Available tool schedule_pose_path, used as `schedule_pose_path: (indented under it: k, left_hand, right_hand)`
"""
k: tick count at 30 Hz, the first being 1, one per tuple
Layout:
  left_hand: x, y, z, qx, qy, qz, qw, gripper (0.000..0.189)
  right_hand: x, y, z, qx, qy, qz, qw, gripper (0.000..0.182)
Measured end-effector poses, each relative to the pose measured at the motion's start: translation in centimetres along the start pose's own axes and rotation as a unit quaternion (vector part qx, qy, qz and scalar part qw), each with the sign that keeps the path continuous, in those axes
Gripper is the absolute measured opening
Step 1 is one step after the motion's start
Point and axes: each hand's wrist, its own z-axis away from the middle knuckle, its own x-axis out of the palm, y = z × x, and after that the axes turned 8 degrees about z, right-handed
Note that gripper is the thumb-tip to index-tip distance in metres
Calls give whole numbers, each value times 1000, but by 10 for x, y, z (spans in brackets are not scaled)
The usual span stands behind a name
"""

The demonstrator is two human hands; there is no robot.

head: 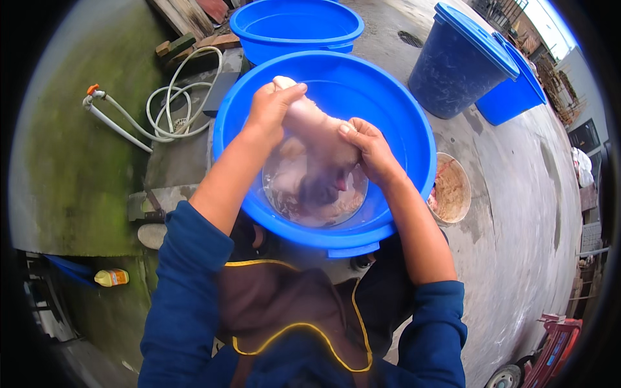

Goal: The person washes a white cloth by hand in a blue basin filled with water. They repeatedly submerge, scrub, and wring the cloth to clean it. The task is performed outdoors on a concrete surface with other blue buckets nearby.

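Observation:
A long pale piece of raw animal meat with skin [315,123] is stretched at a slant above a round blue plastic tub [402,111]. My left hand [269,109] grips its upper end, thumb on top. My right hand [369,148] pinches its right edge between thumb and fingers. Below it, more pale pieces [284,182] lie in cloudy water at the bottom of the tub. A dark patch and a small reddish spot show beneath the held piece; whether they belong to it, I cannot tell. Both forearms reach over the near rim.
Behind stands another blue tub [296,24]. A lidded blue bin [461,63] and a blue container [509,97] are at upper right. A bucket with brownish contents [452,189] sits right of my tub. A coiled hose [170,109], a knife-like tool [154,206] and a bottle [111,278] lie left.

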Motion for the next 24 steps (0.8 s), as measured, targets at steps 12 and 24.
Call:
schedule_pose_path:
  k: [12, 24]
  left_hand:
    - [21, 5, 6, -42, -65, 82, 994, 23]
    - [113, 24, 6, 52, -35, 46, 997, 20]
  right_hand:
    - [-17, -9, -2, -42, 0, 243, 969, 46]
    - [15, -25, 5, -197, 106, 327, 918, 75]
